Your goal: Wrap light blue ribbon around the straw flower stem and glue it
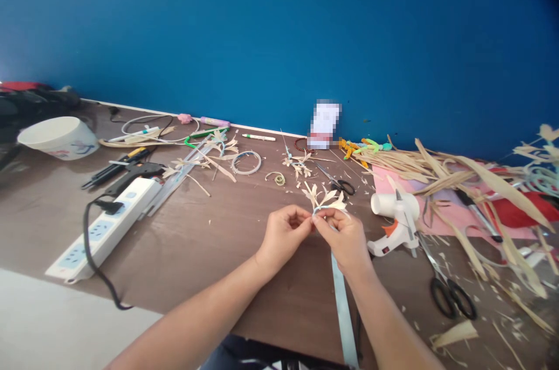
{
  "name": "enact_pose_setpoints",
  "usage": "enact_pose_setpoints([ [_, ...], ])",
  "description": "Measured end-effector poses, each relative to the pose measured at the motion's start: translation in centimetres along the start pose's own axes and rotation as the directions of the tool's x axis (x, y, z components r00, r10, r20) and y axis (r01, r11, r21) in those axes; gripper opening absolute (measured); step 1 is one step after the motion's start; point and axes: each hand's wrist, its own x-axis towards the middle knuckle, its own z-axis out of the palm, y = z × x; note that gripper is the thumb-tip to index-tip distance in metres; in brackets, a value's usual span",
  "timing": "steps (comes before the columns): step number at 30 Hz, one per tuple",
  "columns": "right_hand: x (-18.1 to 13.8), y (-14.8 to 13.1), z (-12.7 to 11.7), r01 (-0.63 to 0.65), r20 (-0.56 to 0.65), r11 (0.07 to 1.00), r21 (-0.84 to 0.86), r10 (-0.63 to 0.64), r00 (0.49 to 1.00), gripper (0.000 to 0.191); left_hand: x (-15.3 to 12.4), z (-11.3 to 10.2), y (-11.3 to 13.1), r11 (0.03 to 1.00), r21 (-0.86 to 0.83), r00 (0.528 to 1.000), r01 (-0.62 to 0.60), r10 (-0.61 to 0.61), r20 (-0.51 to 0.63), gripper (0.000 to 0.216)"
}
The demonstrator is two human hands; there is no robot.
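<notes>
Both my hands meet over the middle of the table, fingertips pinched together. My left hand (279, 234) and my right hand (348, 240) are closed on the base of a small flower made of cream dried-husk strips (338, 203), its petals spread away from me. Pale blue wrapping shows at its stem, partly covered by my fingers. A long light-blue ribbon (342, 306) runs from beneath my right hand to the table's near edge; whether it joins the stem is hidden. Beyond my hands lie a similar husk flower (299, 167) and small black-handled scissors (343, 185).
A white glue gun (399, 224), larger scissors (452, 294) and heaped husk strips (430, 166) lie at right. Leftward are a white power strip (105, 230), a black glue gun (135, 175), clear sticks (174, 175), a tape ring (246, 162) and a white bowl (59, 137).
</notes>
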Motion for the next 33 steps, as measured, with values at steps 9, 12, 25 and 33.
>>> enact_pose_setpoints([
  [9, -0.3, 0.3, 0.3, -0.04, -0.025, 0.983, 0.177, 0.045, 0.999, 0.013, -0.7, 0.0, 0.8, 0.96, 0.225, 0.984, -0.169, 0.177, -0.017, 0.016],
  [12, -0.4, 0.2, 0.2, -0.049, -0.031, 0.973, 0.227, 0.057, 0.998, 0.012, -0.8, -0.1, 0.9, 0.921, 0.296, 0.967, -0.251, 0.254, 0.029, 0.015],
  [25, -0.2, 0.2, -0.1, -0.002, -0.138, 0.989, 0.147, 0.022, 0.99, 0.011, -1.2, -0.1, 1.2, 0.939, 0.143, 0.939, -0.314, 0.284, 0.195, 0.029],
  [33, -0.3, -0.2, 0.1, -0.112, 0.026, 0.963, 0.245, 0.109, 0.994, 0.008, 0.4, -0.2, 0.6, 0.889, -0.438, 0.983, 0.134, -0.065, 0.17, 0.022],
])
